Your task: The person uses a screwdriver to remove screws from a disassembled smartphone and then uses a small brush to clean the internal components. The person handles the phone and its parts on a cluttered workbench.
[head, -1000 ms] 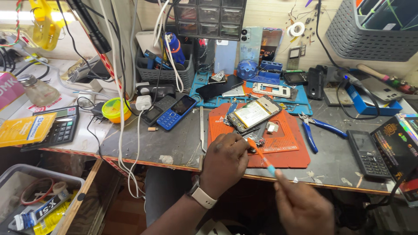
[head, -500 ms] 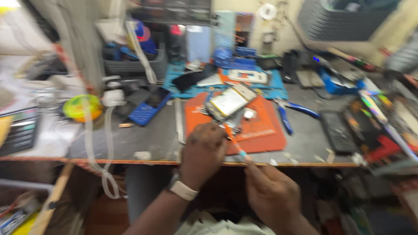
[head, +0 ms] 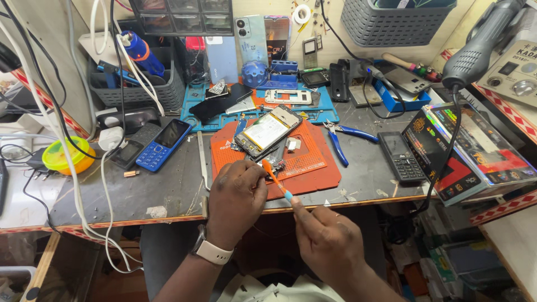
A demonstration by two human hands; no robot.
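Screwdriver (head: pixel 277 180) pinched in my right hand (head: pixel 327 240) fingers, left hand (head: pixel 238 198) fingers closed on small part at orange mat (head: pixel 313 168) edge: I judge steady tip, light pressure.

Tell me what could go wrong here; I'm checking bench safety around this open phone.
The right hand aims an orange tool at small parts under the left hand; a slip could scratch the opened phone. Those parts lie near the orange mat's front edge and might roll off. The white cable hanging over the bench edge could snag.
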